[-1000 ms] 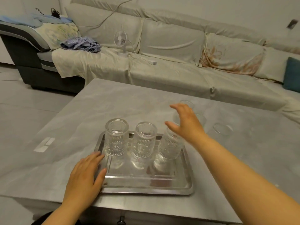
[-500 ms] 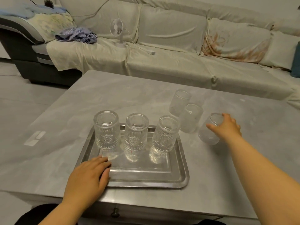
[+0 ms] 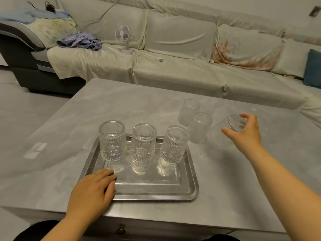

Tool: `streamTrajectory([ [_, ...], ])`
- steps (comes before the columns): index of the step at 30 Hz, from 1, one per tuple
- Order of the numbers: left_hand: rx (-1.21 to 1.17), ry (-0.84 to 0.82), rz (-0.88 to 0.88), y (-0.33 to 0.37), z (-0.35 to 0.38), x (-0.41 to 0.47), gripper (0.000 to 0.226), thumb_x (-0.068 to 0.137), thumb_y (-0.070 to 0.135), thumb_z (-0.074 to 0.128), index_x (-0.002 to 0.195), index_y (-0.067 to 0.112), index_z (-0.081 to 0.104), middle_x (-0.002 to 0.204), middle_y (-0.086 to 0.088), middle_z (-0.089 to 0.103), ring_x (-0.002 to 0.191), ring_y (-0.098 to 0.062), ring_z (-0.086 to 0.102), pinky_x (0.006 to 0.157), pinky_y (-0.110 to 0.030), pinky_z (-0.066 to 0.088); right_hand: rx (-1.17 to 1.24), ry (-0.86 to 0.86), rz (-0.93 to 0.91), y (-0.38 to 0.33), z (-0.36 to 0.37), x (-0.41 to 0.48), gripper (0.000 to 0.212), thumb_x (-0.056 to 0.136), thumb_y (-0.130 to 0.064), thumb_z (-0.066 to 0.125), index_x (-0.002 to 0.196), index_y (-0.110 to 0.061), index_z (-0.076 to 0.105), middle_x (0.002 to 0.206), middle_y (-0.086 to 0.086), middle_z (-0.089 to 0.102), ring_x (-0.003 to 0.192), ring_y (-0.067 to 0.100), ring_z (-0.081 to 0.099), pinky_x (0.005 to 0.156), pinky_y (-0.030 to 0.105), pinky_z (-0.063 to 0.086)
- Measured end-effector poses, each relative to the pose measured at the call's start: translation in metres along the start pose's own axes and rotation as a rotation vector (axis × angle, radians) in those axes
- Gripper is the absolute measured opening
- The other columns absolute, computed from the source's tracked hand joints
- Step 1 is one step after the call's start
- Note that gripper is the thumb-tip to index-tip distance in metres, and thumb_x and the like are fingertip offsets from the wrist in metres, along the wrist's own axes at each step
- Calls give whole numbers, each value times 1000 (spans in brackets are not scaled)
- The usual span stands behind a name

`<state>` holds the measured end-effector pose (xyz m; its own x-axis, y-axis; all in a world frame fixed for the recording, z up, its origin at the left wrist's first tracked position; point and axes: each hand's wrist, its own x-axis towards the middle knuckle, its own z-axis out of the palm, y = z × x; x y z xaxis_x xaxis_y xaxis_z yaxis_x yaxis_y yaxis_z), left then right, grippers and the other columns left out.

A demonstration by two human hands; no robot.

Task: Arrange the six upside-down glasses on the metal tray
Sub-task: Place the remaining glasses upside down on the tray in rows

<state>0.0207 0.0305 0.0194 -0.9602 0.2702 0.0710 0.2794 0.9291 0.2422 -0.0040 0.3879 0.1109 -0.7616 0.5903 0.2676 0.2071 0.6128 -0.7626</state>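
Right hand (image 3: 245, 131): fingers curled around the base end of a tilted glass (image 3: 224, 132), thumb on the near side, remaining fingers over the far side. This glass leans with its base toward the hand and its rim low toward the left; whether the rim touches the table cannot be determined. Left hand (image 3: 92, 190): laid flat, fingers together, on the near-left corner of the metal tray (image 3: 192, 181), holding nothing.

Metal tray: rectangular, polished, positioned near the front edge of the table (image 3: 121, 105). Three glasses stand upside down in a row along its far half: left glass (image 3: 112, 140), middle glass (image 3: 143, 142), right glass (image 3: 174, 144). All three are upright on their rims, spaced apart, not touching. The near half of the tray carries only their reflections.

Off the tray, to its far right, two more glasses stand upside down on the table surface: a nearer glass (image 3: 200, 128), just beside the tray's far-right corner, and a farther glass (image 3: 188, 112) behind it. These two appear to touch or nearly touch. The tilted glass in the right hand lies just to the right of the nearer one.

Surroundings: the table is grey with a marbled finish. A pale label (image 3: 35, 150) is fixed to its left portion. Beyond the table runs a long sofa (image 3: 173, 70) under a light cover. On the sofa seat stand a small white fan (image 3: 122, 34) with its cable, and a crumpled blue striped cloth (image 3: 80, 42) to the left of it. A teal cushion (image 3: 313, 68) sits at the right edge of view.
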Motion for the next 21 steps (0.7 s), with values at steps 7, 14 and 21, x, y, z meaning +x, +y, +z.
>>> streamTrajectory([
  [7,-111,42,15,-1,1,-6,39,79,33,40,83,13,73,95,-6,74,89,-27,69,72,-42,55,-22,-361,-166,-43,-14,-66,56,66,-19,75,105,-29,36,112,-3,40,99,10,43,76,19,35],
  [14,-152,79,10,-6,1,-12,48,77,36,33,83,8,72,94,-11,74,88,-31,68,77,-46,53,-87,-535,-216,-41,32,-115,62,68,-22,73,118,-23,37,117,-5,37,113,12,42,85,15,35],
  [21,-121,68,38,-5,0,-12,51,76,35,29,84,9,72,93,-11,74,87,-31,68,76,-47,54,-162,-570,-205,-38,55,-119,65,70,-22,71,124,-21,35,136,3,34,120,18,40,96,25,36],
])
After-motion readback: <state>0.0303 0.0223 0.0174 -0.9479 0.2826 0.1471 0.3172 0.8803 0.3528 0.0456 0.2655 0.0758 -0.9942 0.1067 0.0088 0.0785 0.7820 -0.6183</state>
